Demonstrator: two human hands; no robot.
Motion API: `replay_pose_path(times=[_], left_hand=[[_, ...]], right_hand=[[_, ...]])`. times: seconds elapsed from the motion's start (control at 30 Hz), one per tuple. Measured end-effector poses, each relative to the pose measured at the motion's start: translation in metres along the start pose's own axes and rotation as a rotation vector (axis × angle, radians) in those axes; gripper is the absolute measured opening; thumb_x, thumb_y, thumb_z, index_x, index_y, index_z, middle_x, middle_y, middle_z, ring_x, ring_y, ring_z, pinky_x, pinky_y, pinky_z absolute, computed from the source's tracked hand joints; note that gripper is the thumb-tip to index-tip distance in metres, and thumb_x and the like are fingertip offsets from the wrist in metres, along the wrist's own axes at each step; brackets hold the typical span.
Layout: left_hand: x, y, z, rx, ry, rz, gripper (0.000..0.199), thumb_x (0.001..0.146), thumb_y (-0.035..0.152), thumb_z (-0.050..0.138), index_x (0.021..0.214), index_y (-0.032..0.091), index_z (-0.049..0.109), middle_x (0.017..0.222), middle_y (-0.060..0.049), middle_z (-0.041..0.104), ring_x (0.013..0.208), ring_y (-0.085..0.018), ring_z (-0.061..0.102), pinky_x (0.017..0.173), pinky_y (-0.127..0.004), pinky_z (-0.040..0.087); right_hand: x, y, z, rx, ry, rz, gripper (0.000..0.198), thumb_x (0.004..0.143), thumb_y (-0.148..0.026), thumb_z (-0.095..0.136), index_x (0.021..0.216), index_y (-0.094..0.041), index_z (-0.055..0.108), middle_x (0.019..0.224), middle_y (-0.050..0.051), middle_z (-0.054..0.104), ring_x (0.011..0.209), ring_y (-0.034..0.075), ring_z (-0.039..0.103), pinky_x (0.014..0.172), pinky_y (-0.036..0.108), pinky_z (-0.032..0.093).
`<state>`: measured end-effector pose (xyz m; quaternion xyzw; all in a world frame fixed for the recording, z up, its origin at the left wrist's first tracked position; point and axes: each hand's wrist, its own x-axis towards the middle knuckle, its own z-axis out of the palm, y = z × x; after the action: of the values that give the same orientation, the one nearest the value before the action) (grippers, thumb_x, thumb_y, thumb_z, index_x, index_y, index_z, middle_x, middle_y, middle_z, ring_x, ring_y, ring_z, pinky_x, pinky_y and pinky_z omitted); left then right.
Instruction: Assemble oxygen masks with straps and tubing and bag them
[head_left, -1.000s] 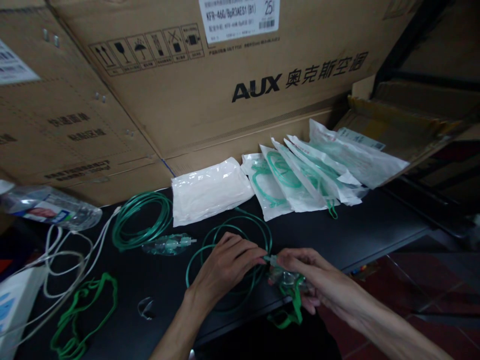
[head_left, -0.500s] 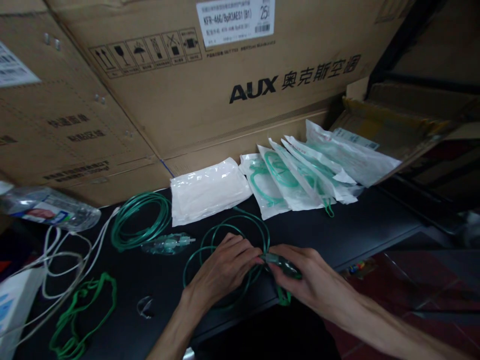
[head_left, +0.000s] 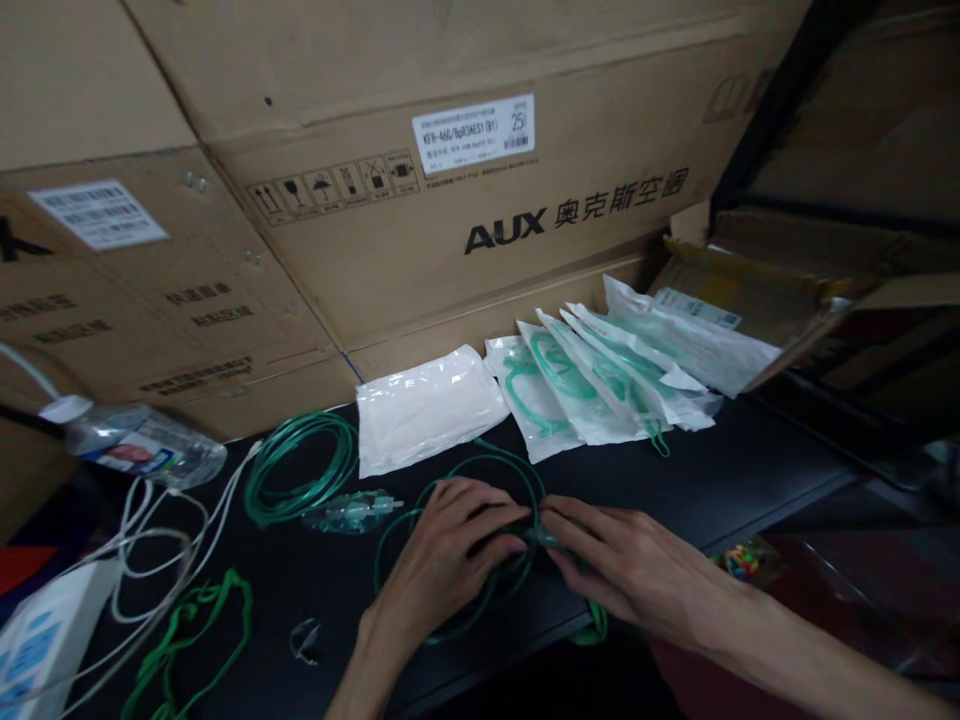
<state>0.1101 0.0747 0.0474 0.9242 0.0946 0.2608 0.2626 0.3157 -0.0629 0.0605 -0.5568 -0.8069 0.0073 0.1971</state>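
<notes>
My left hand (head_left: 457, 550) is closed, its thumb and fingertips gripping thin green tubing (head_left: 541, 490) where it meets a mask. The tubing lies in loose loops under and around that hand. My right hand (head_left: 630, 565) is closed around a translucent green oxygen mask, mostly hidden by the fingers; its pale connector (head_left: 546, 538) shows between my hands. Below the right hand dangles a green elastic strap (head_left: 595, 625). To the left lie a second green mask (head_left: 351, 512) and a coil of green tubing (head_left: 259, 500).
Behind the dark table stands a large cardboard box (head_left: 405, 270). White packets (head_left: 431, 410) and several pouches with green tubing (head_left: 536, 400) lie along it. At left are a plastic bottle (head_left: 146, 445), white cables (head_left: 124, 580), green straps (head_left: 161, 650) and a clear scrap (head_left: 305, 640).
The view has tilted up, so the scene sits lower. My right fingers have moved over the mask and cover more of it; my left hand stays beside the connector.
</notes>
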Motion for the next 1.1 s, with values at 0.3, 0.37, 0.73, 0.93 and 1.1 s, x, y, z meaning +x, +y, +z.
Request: replay_pose_path(times=[0.3, 0.37, 0.73, 0.93, 1.1], left_hand=[[-0.068, 0.033, 0.016, 0.303, 0.097, -0.344, 0.060, 0.076, 0.044, 0.087, 0.126, 0.025, 0.060, 0.116, -0.007, 0.071, 0.105, -0.029, 0.068, 0.089, -0.044, 0.056], [-0.075, 0.031, 0.030, 0.325, 0.025, -0.435, 0.062, 0.074, 0.039, 0.089, 0.127, 0.024, 0.060, 0.121, -0.008, 0.069, 0.110, -0.032, 0.066, 0.090, -0.048, 0.056], [-0.094, 0.037, 0.042, 0.256, -0.118, -0.389, 0.014, 0.095, 0.018, 0.068, 0.106, 0.025, 0.065, 0.107, -0.004, 0.070, 0.100, -0.025, 0.066, 0.088, -0.043, 0.054], [-0.115, 0.027, 0.034, 0.268, -0.006, -0.286, 0.017, 0.093, 0.014, 0.068, 0.101, 0.029, 0.069, 0.105, -0.001, 0.073, 0.109, -0.026, 0.067, 0.098, -0.046, 0.054], [-0.131, 0.027, 0.039, 0.290, 0.147, -0.348, 0.011, 0.096, 0.024, 0.066, 0.104, 0.031, 0.071, 0.105, -0.001, 0.074, 0.113, -0.026, 0.068, 0.108, -0.053, 0.052]], right_hand=[[0.000, 0.010, -0.037, -0.207, -0.033, -0.009, 0.051, 0.092, -0.012, 0.055, 0.142, -0.013, 0.049, 0.131, 0.020, 0.066, 0.111, 0.030, 0.072, 0.086, 0.040, 0.067], [0.000, 0.014, -0.036, -0.303, -0.065, -0.064, 0.056, 0.087, -0.009, 0.057, 0.142, -0.013, 0.050, 0.133, 0.020, 0.065, 0.115, 0.032, 0.069, 0.089, 0.043, 0.065], [0.052, 0.003, -0.070, -0.517, 0.082, -0.551, 0.039, 0.097, -0.008, 0.056, 0.135, -0.016, 0.062, 0.137, 0.013, 0.064, 0.121, 0.031, 0.060, 0.093, 0.048, 0.060], [0.029, 0.012, -0.003, -0.093, 0.186, -0.579, 0.044, 0.096, -0.003, 0.053, 0.136, -0.020, 0.061, 0.143, 0.013, 0.059, 0.150, 0.029, 0.035, 0.110, 0.046, 0.053], [-0.022, 0.010, 0.038, 0.199, 0.087, -0.278, 0.063, 0.083, 0.000, 0.050, 0.143, -0.020, 0.056, 0.158, 0.017, 0.042, 0.153, 0.036, 0.028, 0.111, 0.059, 0.049]])
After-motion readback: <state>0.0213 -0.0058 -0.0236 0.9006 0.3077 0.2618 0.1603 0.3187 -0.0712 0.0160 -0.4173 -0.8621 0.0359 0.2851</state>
